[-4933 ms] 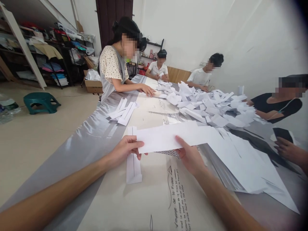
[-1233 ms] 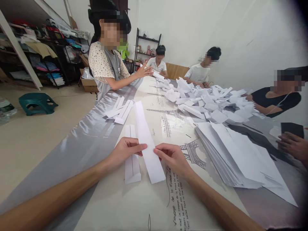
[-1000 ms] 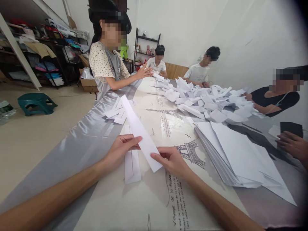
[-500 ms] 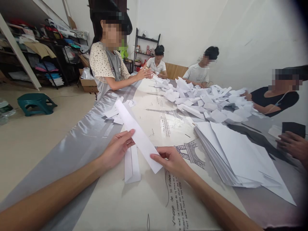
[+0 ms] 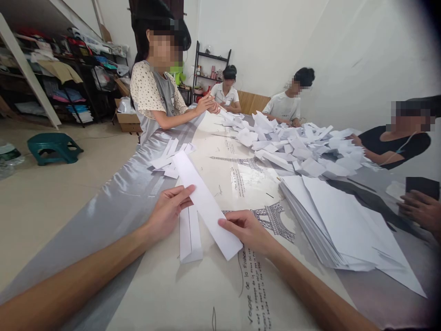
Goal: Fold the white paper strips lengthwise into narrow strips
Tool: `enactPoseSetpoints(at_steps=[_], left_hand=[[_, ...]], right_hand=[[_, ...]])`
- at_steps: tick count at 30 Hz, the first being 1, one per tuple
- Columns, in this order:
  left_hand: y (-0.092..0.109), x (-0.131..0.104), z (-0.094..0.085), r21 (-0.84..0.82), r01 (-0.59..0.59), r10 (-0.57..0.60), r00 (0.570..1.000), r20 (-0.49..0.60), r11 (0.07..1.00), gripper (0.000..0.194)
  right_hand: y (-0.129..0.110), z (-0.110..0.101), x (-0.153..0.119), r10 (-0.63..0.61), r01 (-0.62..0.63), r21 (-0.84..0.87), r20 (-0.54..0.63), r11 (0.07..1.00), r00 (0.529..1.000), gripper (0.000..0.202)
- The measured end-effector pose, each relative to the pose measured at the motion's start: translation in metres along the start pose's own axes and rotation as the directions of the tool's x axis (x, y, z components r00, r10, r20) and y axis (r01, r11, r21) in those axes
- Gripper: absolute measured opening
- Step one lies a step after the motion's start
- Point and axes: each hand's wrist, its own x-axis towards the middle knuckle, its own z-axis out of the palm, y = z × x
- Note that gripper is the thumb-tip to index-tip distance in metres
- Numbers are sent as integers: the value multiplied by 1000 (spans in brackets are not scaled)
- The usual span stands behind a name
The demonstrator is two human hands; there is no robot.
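A long folded strip of white paper (image 5: 206,202) is held slantwise above the table between both hands. My left hand (image 5: 170,209) pinches its left edge, thumb on top. Lower down, my right hand (image 5: 243,227) grips the right edge, also with the thumb over the paper. Beneath the strip, a second folded paper strip (image 5: 190,239) lies on the table, partly covered by the first one and my left hand. A stack of white paper sheets (image 5: 337,220) rests to the right of my right hand.
Folded paper pieces (image 5: 168,158) lie scattered beyond my left hand. A large heap of folded papers (image 5: 303,147) covers the far right of the printed tablecloth (image 5: 165,294). Several people sit or stand around the table. A green stool (image 5: 55,147) stands on the floor at left.
The held strip has slid slightly down and to the right and faces me more broadly. Both hands keep their grip. The person at the left has brought their hands closer together.
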Motion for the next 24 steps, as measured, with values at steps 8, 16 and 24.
enactPoseSetpoints(at_steps=[8,16,24], left_hand=[[-3,8,-12,90,-59,79,970,-231,994,29],[-2,16,-19,115,-93,126,939,-321,989,27],[-3,16,-21,156,-128,173,931,-320,979,27]], right_hand=[[-2,0,-1,42,-41,-61,19,997,999,50],[-5,-4,-3,31,-28,-61,52,998,998,55],[-2,-11,-4,18,-15,-24,157,1000,987,54]])
